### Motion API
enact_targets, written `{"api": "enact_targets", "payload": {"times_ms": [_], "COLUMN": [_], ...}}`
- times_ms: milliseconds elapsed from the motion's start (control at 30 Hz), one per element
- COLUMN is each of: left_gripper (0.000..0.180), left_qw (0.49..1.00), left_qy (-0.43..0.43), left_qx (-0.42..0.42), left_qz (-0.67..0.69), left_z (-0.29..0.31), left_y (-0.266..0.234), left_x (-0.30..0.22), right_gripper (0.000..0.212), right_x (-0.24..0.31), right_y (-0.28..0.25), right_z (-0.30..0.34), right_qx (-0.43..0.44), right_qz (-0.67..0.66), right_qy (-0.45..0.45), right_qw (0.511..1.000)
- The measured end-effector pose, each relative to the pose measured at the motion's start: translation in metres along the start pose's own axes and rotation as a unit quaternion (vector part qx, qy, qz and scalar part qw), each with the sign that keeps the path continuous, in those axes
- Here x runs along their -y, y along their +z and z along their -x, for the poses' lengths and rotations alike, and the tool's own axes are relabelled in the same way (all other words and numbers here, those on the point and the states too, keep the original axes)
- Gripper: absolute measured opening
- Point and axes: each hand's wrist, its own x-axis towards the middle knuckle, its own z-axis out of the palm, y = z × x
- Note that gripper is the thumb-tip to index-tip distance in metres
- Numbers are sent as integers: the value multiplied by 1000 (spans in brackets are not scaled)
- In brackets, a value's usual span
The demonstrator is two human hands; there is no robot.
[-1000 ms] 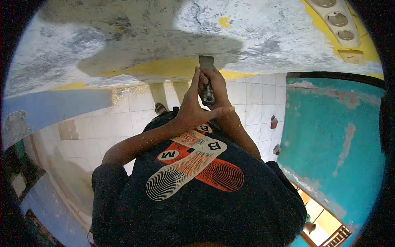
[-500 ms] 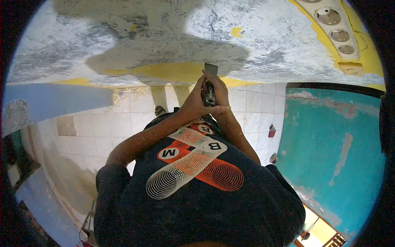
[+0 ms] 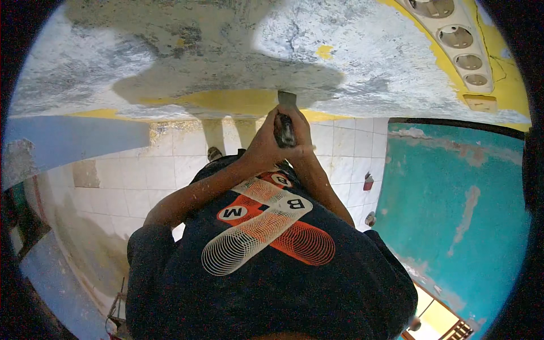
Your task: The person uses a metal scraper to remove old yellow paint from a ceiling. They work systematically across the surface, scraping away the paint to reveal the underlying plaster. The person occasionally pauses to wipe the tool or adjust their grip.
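Note:
A scraper with a flat grey blade and a dark, worn handle is held in both hands in front of my chest. My left hand closes around the handle from the left, and my right hand grips it from the right, the fingers near the blade. The blade points away from me, up against the wall, by the lower edge of a yellow paint patch. Around that patch the wall is mottled white and grey, with my shadow across it. Whether the blade's edge touches the wall I cannot tell.
A panel with several round recesses is on the wall at the upper right, above a small yellowish plate. A teal wall with peeled spots stands to the right. White tiles cover the floor; a small red object lies there.
The view has shifted slightly, so the wall panel and teal wall sit a little further left. Both hands keep their hold on the scraper, with its blade still at the wall.

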Motion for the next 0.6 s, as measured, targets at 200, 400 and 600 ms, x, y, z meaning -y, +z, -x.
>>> {"api": "enact_targets", "payload": {"times_ms": [200,400,600], "left_gripper": [119,116,99], "left_qw": [1000,999,993], "left_qy": [-15,-34,-96], "left_qx": [-17,-4,-36], "left_qz": [-6,21,63], "left_z": [6,-3,-7], "left_y": [4,2,-2], "left_x": [0,3,16], "right_gripper": [18,18,15], "right_x": [33,4,-20], "right_y": [18,4,10], "right_z": [12,1,-16], "right_qx": [-23,24,-10], "right_qz": [-172,-120,-161], "right_qy": [131,47,73], "right_qw": [976,991,984]}}
